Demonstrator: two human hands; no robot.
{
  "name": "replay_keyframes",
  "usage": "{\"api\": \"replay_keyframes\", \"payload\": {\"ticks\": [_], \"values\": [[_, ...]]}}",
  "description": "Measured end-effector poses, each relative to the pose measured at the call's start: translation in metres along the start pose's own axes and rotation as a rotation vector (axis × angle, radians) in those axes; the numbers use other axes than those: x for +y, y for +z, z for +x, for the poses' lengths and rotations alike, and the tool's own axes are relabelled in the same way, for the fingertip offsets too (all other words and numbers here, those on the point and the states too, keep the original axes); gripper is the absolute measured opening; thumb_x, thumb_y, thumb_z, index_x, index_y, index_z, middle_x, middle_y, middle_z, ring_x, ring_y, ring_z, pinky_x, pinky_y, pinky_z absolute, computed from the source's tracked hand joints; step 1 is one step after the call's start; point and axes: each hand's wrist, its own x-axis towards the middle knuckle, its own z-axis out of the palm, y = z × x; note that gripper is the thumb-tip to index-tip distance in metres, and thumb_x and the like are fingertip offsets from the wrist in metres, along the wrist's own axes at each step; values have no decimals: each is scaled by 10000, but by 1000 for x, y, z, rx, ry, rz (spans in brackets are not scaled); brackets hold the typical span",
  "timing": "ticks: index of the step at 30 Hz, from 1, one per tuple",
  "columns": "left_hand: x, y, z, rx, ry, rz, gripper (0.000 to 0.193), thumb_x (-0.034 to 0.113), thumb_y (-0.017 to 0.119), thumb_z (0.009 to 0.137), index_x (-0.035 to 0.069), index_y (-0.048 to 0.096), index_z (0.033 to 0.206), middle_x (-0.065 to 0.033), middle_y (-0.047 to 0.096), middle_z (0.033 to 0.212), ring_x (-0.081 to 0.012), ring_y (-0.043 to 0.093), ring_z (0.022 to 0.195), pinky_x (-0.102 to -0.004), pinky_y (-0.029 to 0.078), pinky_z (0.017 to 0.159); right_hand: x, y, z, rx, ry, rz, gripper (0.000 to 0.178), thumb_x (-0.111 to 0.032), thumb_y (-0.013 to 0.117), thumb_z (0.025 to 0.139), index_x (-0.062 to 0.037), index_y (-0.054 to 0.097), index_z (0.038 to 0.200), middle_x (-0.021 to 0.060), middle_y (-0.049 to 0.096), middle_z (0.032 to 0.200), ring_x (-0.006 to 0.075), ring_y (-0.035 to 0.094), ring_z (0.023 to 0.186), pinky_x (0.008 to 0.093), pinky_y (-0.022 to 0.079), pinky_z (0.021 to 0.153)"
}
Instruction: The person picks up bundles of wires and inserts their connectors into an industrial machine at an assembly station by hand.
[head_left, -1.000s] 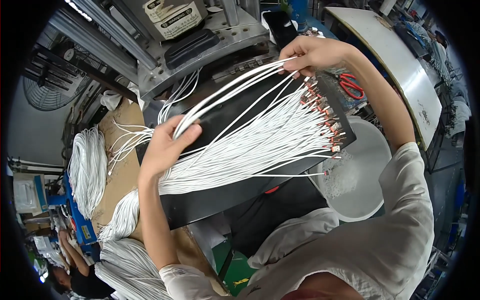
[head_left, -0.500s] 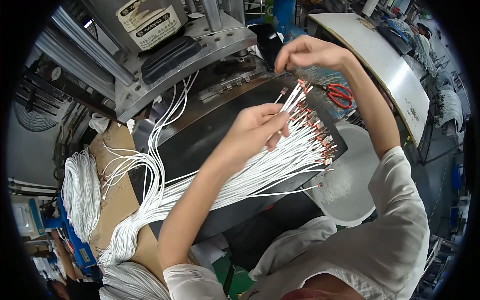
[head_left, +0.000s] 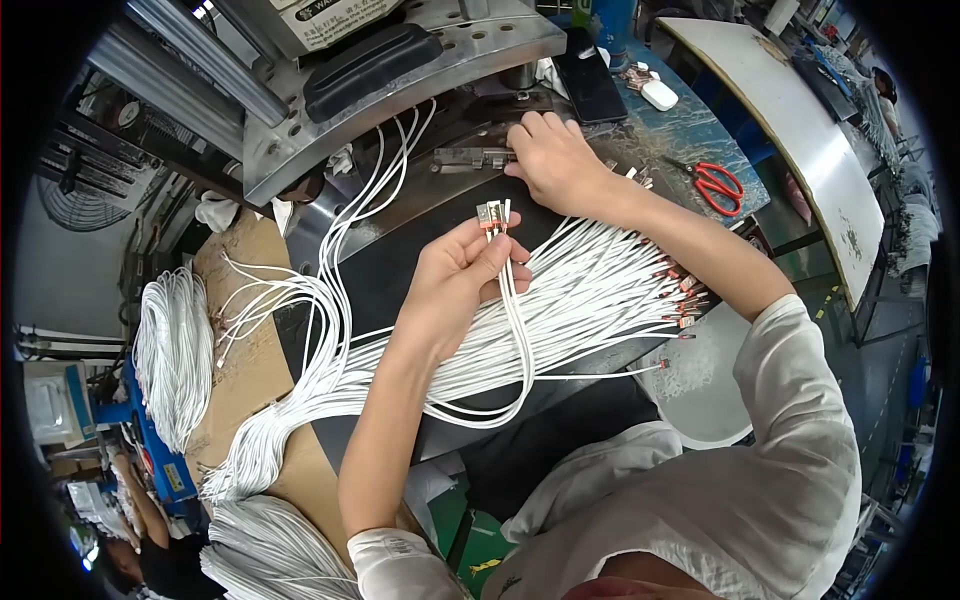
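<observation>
My left hand [head_left: 455, 280] pinches a few white cables [head_left: 515, 345] close to their ends. Their metal plugs [head_left: 492, 216] with orange-red parts point up above the thumb, and the cables loop down below the hand. My right hand [head_left: 560, 165] has curled fingers at the right end of a slotted metal strip [head_left: 470, 158]; whether it grips the strip is hidden. Under both arms a thick bundle of white cables [head_left: 590, 290] lies across a black work surface [head_left: 440, 440], its plug ends fanned out to the right.
A press plate [head_left: 480, 50] with a black tray-like part stands at the back left. Red-handled scissors [head_left: 718, 190] and a black phone [head_left: 588, 80] lie on the blue table. A pale tub [head_left: 705, 390] sits at the right. More coiled cables [head_left: 172, 360] are at the left, where another person works.
My left hand has lifted a few plug ends away from the bundle and turned them upward. My right hand has swung left and down to the metal strip. The view has shifted.
</observation>
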Motion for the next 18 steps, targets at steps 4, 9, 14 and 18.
{"api": "replay_keyframes", "payload": {"ticks": [4, 9, 14, 18], "values": [[-7, -4, 10, 53, -49, -98, 195, 108, 647, 983, -28, 616, 1120, -89, 672, 969, -160, 687, 813, -279, 599, 732, -6, -5, -6, -34, 20, 215, 378, -300, 660, 953, 27, 614, 1137, 180, 629, 1096, 339, 654, 884, 416, 517, 767], [-10, -3, 21, 121, -47, -54, 144, 36, 717, 916, -29, 640, 1019, -100, 688, 934, -166, 704, 809, -271, 602, 694, 0, -25, -2, -371, 233, 975, 320, -265, 615, 1006, 29, 617, 1132, 66, 642, 864, 162, 623, 783, 275, 497, 684], [-10, 2, 26, 181, -80, 33, 131, 4, 739, 884, -29, 638, 961, -107, 696, 879, -148, 702, 762, -247, 595, 665, -6, -15, -7, -345, 221, 1456, 323, -278, 570, 1043, 19, 620, 1161, -17, 618, 855, 51, 574, 753, 240, 480, 637], [-13, -5, 35, 142, -16, 8, 120, 9, 737, 889, -26, 641, 949, -102, 699, 871, -139, 702, 761, -234, 590, 660, -6, -15, -10, -351, 190, 1433, 326, -283, 570, 1042, 10, 620, 1176, -10, 630, 865, 46, 567, 726, 219, 448, 612]]}}
